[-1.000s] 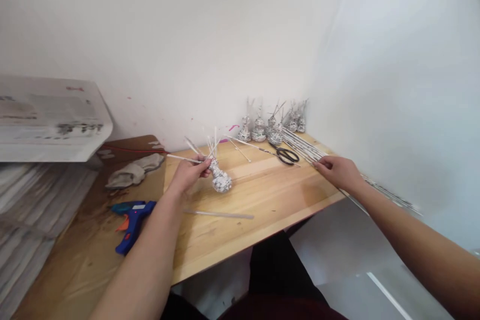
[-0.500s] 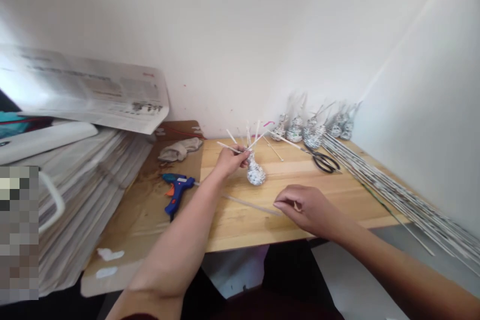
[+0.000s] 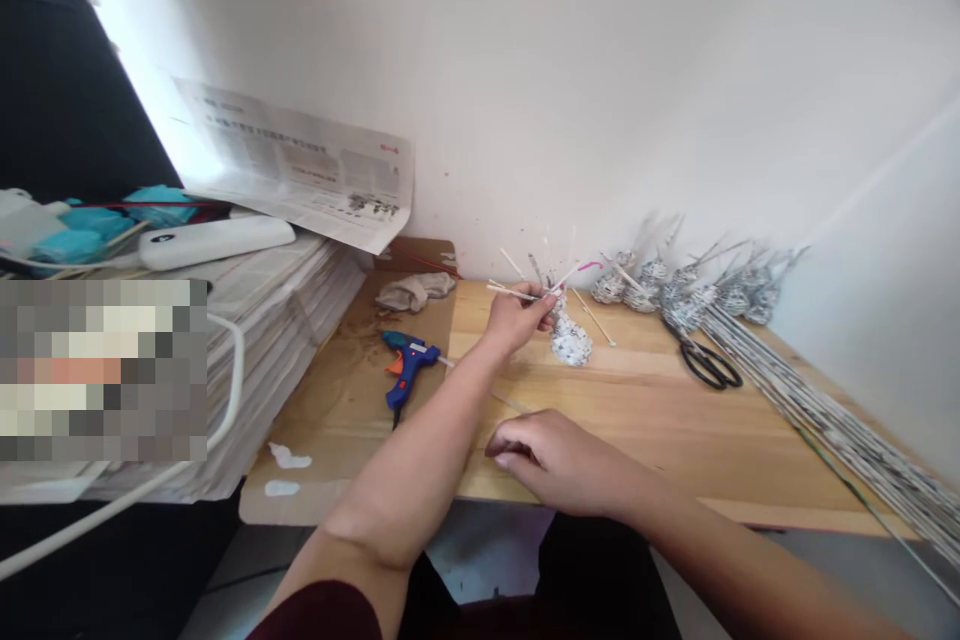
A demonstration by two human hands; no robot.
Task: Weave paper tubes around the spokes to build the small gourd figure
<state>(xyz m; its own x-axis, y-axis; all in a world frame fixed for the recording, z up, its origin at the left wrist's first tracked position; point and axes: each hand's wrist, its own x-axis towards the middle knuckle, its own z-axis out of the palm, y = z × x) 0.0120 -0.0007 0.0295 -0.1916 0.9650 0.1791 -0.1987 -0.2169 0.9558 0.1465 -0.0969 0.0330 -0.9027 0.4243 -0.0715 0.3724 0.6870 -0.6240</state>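
Observation:
My left hand is closed around the neck of a small woven newspaper vase. The vase leans with its round base to the right, and pale paper sticks spread out from its top around my fingers. My right hand hovers by the table's front edge with curled fingers; whatever lies between thumb and forefinger is hidden. Beyond its knuckles, part of a thin pale stick shows on the wood. To the left of my forearm, a blue glue gun lies on cardboard.
Several similar woven vases line the wall at the back right. Black-handled scissors and a bundle of long paper rods lie at the right. A tall newspaper stack and a crumpled glove-like cloth are at the left.
The view has turned left, so the table appears farther right. My right hand has moved left and nearer to me, across the thin stick. My left hand keeps its hold on the vase.

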